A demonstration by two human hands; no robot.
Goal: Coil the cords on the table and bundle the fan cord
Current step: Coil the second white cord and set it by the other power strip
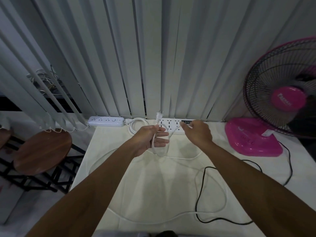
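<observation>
My left hand (150, 139) holds a white cord (181, 158) just below its plug (159, 116), which points up, and one loop of the cord hangs from that hand. My right hand (198, 132) pinches the same cord above a long white power strip (172, 124). The rest of the white cord trails loosely over the table (153, 185) toward me. A black fan cord (200, 194) snakes across the table's right side from the pink fan (273, 117). A second, smaller white power strip (106, 120) lies at the far left with its own cord coiled (136, 124) beside it.
Vertical blinds (119, 57) hang right behind the table's far edge. Round wooden stools (42, 151) on black frames stand off the table's left side. The pink fan base (253, 139) fills the far right corner.
</observation>
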